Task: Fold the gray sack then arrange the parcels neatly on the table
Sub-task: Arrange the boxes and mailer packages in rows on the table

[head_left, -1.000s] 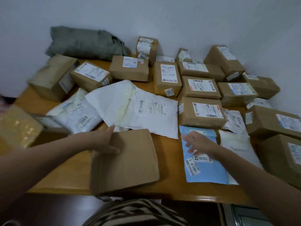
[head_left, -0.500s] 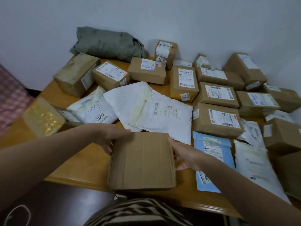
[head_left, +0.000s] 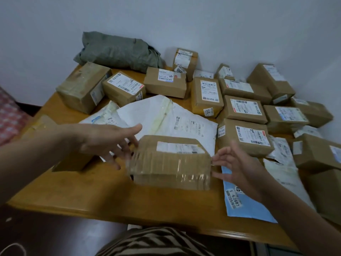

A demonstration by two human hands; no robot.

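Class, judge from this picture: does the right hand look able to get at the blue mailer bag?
Probably yes: the right hand hovers open just above the blue mailer bag, whose near half lies bare on the table.

The orange wooden table is bearing a taped brown cardboard box between the left hand and right hand, a white plastic mailer just beyond, and a pale-blue plastic mailer under the right hand.

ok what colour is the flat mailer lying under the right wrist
Light blue; the mailer shows best in the head view.
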